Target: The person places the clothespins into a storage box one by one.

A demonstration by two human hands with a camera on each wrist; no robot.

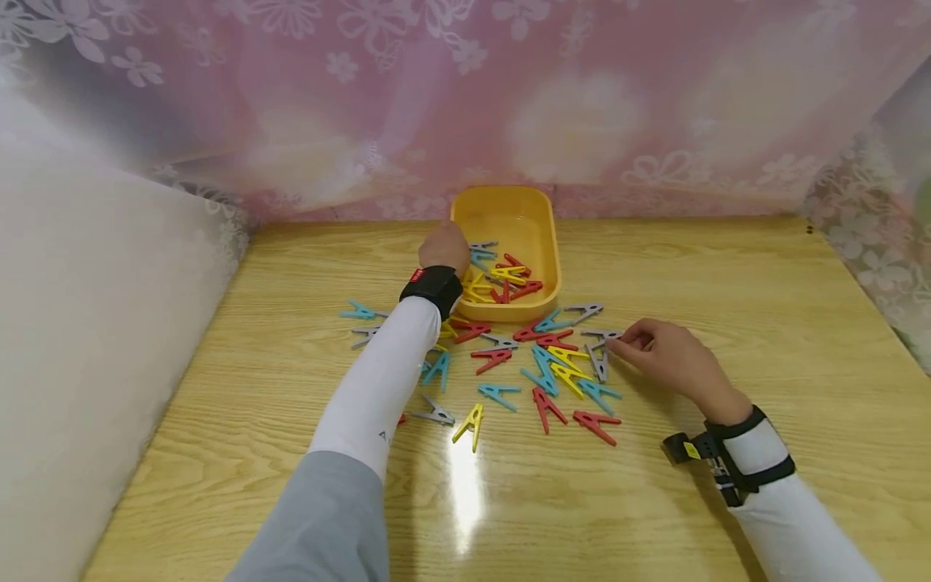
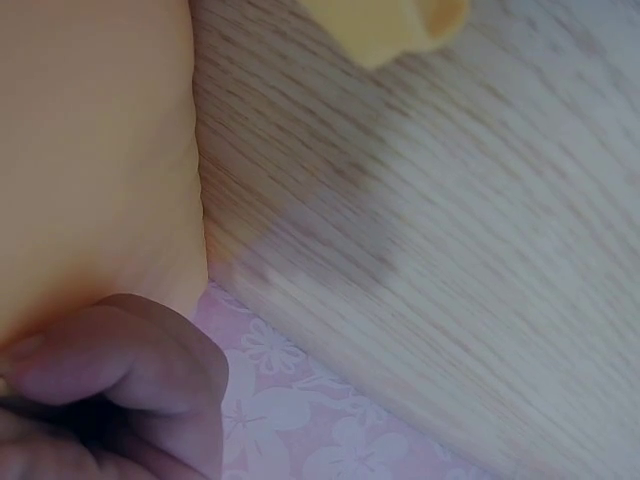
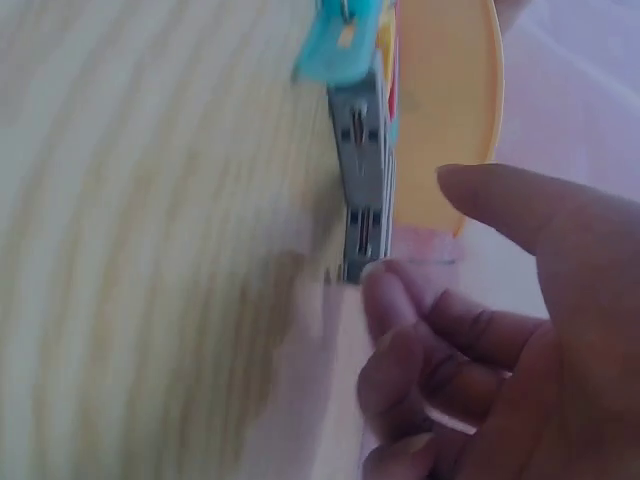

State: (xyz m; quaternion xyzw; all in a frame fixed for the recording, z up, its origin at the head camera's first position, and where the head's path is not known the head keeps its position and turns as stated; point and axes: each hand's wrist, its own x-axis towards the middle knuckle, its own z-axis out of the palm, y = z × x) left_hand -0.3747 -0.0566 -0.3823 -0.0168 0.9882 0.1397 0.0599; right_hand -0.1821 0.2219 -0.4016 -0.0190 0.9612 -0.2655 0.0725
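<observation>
R hand [image 3: 560,320] nearest cam, grey peg [image 3: 365,238] right at index tip [image 3: 384,292], thumb [image 3: 495,200] apart

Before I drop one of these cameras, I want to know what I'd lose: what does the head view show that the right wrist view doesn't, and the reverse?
Only the head view shows the clothespins lying inside the yellow tray and the white left sleeve. Only the right wrist view shows the palm side of the right hand, its thumb apart from its curled fingers. Both show that hand, the tray, grey clothespins, tabletop and pinkish cloth.
</observation>
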